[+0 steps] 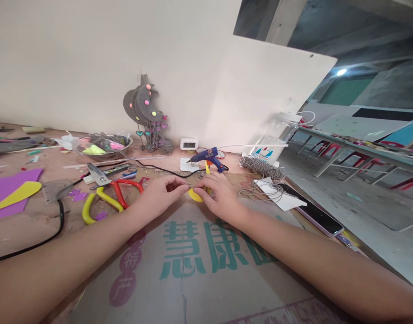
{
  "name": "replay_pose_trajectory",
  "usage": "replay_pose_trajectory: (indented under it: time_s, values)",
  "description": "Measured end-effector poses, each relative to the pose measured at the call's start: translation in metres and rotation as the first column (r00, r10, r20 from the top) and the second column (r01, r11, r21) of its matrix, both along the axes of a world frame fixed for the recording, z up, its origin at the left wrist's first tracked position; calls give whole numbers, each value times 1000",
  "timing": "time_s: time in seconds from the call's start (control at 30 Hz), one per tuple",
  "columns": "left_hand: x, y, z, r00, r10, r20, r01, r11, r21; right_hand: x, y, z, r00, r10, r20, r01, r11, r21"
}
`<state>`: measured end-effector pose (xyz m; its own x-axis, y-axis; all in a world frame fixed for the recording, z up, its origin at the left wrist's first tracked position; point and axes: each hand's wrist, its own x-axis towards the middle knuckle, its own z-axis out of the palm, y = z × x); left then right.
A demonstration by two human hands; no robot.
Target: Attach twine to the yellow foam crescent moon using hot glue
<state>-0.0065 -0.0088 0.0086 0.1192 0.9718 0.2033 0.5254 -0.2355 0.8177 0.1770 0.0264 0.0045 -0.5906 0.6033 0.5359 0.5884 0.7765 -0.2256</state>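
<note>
A small yellow foam piece (195,195) is pinched between the thumb and fingers of my right hand (220,195), and part of it shows behind those fingers. My left hand (164,194) is closed in a pinch right at the piece's left edge; whatever its fingertips hold is hidden. Both hands are just above a printed cardboard sheet (199,297). Behind them a blue glue gun (206,156) rests with its nozzle pointing left. Scissors with red and yellow handles (127,191) lie beside my left forearm.
At left lie purple foam (11,186), a yellow foam strip (19,195) and a black cable (62,216). A bowl of clay (105,148) and a grey moon ornament (144,105) stand behind. Grey string (262,167), a phone (319,216) and a plastic jug (277,135) are at right.
</note>
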Motion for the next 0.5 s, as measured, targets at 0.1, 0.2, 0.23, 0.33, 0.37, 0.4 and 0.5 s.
replay_pose_trajectory:
  time_s: [0.1,0.2,0.23,0.33,0.37,0.4,0.5]
  values:
    - [1,-1,0,1000,-1,-27,1,1000,20,0,-2,1,1000,6,7,-6,1000,-4]
    - [1,-1,1,999,-15,-36,17,999,36,0,-3,1,1000,5,10,-5,1000,-9]
    - [1,-1,1,999,-18,-36,19,999,37,0,-3,1,1000,4,12,-4,1000,-10]
    - [1,-1,2,1000,-4,-14,5,999,33,-1,-2,1,1000,2,12,-2,1000,-5]
    - [1,-1,2,1000,6,0,-6,1000,28,-1,-2,2,1000,2,10,-2,1000,-2]
    - [1,0,2,1000,15,16,-15,1000,21,-1,-2,2,1000,3,7,-3,1000,0]
    - [0,1,1,999,12,38,-12,1000,3,0,-1,1,1000,6,3,-6,1000,3]
